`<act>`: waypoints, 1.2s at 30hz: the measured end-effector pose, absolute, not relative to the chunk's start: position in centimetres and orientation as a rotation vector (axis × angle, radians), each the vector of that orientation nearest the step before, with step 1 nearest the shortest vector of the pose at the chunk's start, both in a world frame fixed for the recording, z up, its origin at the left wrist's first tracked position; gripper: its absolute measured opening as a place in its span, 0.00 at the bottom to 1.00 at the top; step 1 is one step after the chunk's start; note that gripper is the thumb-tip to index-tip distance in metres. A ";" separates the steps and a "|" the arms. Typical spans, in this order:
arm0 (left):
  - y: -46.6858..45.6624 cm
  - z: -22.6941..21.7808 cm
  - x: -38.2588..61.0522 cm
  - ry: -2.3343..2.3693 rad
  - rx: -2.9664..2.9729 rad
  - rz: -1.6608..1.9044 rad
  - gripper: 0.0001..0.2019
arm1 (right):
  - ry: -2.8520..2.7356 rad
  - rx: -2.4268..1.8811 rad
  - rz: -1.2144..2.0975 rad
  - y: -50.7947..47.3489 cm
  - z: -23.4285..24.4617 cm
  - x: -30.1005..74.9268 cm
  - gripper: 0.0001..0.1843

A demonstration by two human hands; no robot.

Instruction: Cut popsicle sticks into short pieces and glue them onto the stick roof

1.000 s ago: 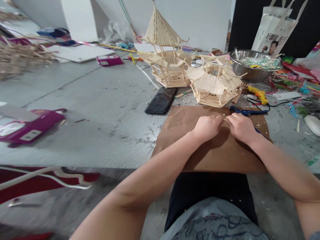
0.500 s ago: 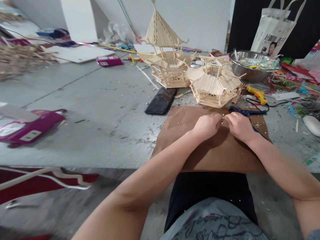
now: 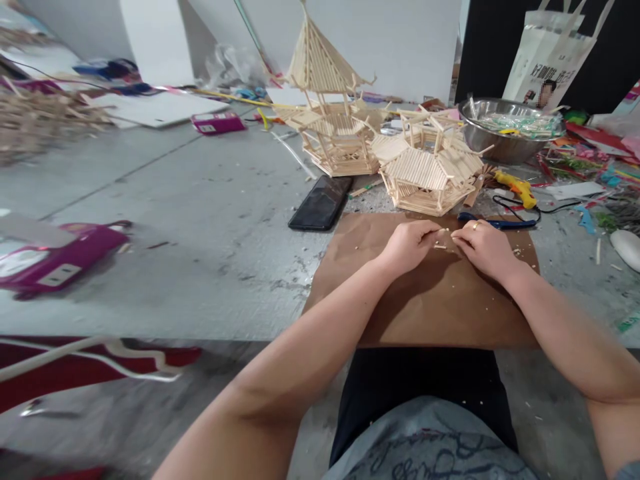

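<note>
My left hand [image 3: 411,245] is closed in a pinch over the brown paper sheet [image 3: 345,280], with a short pale wooden stick piece [image 3: 445,230] showing at its fingertips. Across a small gap, my right hand [image 3: 481,245], with a ring on one finger, is also pinched. Whatever its fingertips hold is too small to make out. Below the gap lies another short stick piece [image 3: 440,247]. A blue-handled tool [image 3: 505,224] rests just beyond my right hand, partly hidden by it. Behind both hands stands a six-sided stick model [image 3: 430,170] with a slatted roof.
A taller stick pagoda [image 3: 327,67] stands further back. Left of the paper lies a black phone [image 3: 320,203]. To the right are a yellow glue gun [image 3: 517,189], a steel bowl [image 3: 505,143] and a white mouse [image 3: 626,250]. A purple power strip [image 3: 65,257] sits far left.
My hands have drawn slightly apart, the right one shifting right. A short stick piece now shows on the paper between them, and the tool's lower handle is now hidden.
</note>
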State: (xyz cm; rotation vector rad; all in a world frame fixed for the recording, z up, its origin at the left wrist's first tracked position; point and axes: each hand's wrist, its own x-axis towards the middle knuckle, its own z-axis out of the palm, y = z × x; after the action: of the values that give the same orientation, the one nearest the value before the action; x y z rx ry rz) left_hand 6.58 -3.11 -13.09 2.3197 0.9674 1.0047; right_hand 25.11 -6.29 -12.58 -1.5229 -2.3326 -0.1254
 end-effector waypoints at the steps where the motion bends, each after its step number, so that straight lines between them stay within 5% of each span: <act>1: -3.1 -13.1 6.6 0.992 2.315 0.997 0.10 | -2.344 -1.574 -0.137 -6.3 -12.6 25.0 0.13; 15: -2.9 -13.0 6.5 1.172 2.179 0.956 0.10 | -2.216 -1.903 -0.120 -6.9 -10.3 26.3 0.11; 22: -2.7 -13.0 6.5 1.273 2.078 1.018 0.08 | -2.264 -2.447 0.029 -6.9 -9.2 28.8 0.23; 29: -2.6 -12.8 6.5 1.240 1.958 1.020 0.08 | -2.354 -2.418 0.054 -6.8 -9.1 28.8 0.15; 36: -2.6 -13.1 6.6 1.069 1.740 1.053 0.10 | -2.045 -2.378 0.011 -7.8 -6.5 30.0 0.23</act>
State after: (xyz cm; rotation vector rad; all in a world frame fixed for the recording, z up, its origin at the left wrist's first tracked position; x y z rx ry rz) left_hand 6.63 -2.64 -13.09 1.7402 1.0686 1.0533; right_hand 30.03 -7.80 -6.49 -2.3779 -2.0448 0.0109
